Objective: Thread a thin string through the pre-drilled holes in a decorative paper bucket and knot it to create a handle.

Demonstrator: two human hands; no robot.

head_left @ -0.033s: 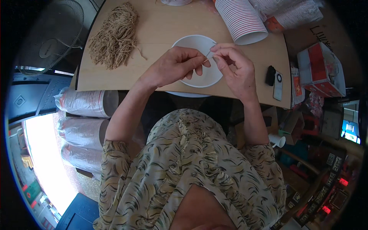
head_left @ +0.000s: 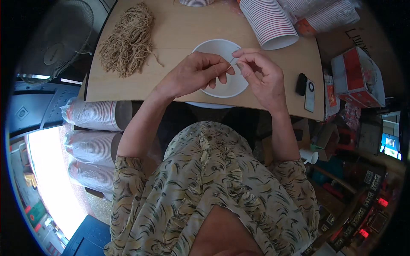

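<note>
Left hand (head_left: 194, 74) and right hand (head_left: 260, 74) pinch a thin strand (head_left: 231, 64) between fingertips, just above a white bowl (head_left: 228, 87). Fibre bundle (head_left: 128, 40) lies well left of them; stacked cups (head_left: 267, 21) beyond the right hand.

Stacked cups (head_left: 269, 21), fan (head_left: 55, 40), phone (head_left: 310, 95)

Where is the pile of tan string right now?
In the head view, the pile of tan string lies on the table's far left, left of the white bowl.

Colours on my desk

I see a white round paper bowl (head_left: 222, 87), tan string bundle (head_left: 127, 40), red-striped white cup stack (head_left: 267, 21), pale wooden desk (head_left: 179, 25).
</note>
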